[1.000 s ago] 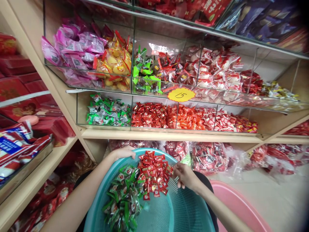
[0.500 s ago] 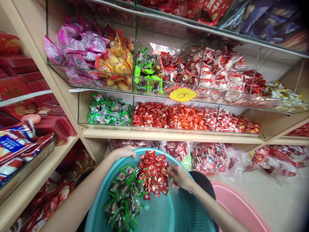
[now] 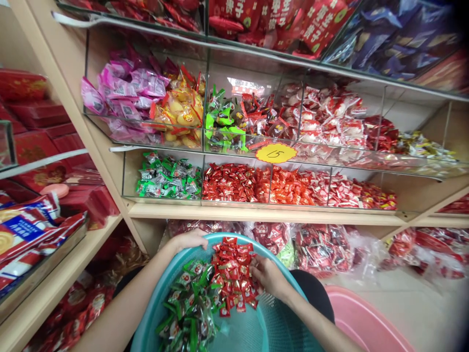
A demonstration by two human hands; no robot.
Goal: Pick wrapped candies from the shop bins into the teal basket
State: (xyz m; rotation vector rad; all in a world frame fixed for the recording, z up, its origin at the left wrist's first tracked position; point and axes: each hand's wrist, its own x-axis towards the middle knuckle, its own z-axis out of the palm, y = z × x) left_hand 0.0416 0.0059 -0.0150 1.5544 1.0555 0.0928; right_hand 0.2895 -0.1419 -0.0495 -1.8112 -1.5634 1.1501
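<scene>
A teal plastic basket [image 3: 234, 337] rests low in front of me, tilted toward me. My left hand [image 3: 189, 240] grips its far left rim, fingers closed over the edge. Inside lie red-wrapped candies [image 3: 234, 274] at the far side and green-wrapped candies [image 3: 192, 308] to their left. My right hand [image 3: 268, 276] is inside the basket against the right edge of the red candies, its fingers curled; whether they hold a candy cannot be made out.
Ahead stand shelves [image 3: 256, 211] with clear-fronted bins of wrapped candies and a yellow price tag [image 3: 276, 153]. Bagged candies [image 3: 324, 247] lie beneath. A pink tub [image 3: 366, 318] is at the lower right. Snack packs [image 3: 29, 230] fill a tray at the left.
The view has shifted so shelves and basket appear slightly lower. My right hand has moved a little further left onto the red candies. My left hand keeps its hold on the rim.
</scene>
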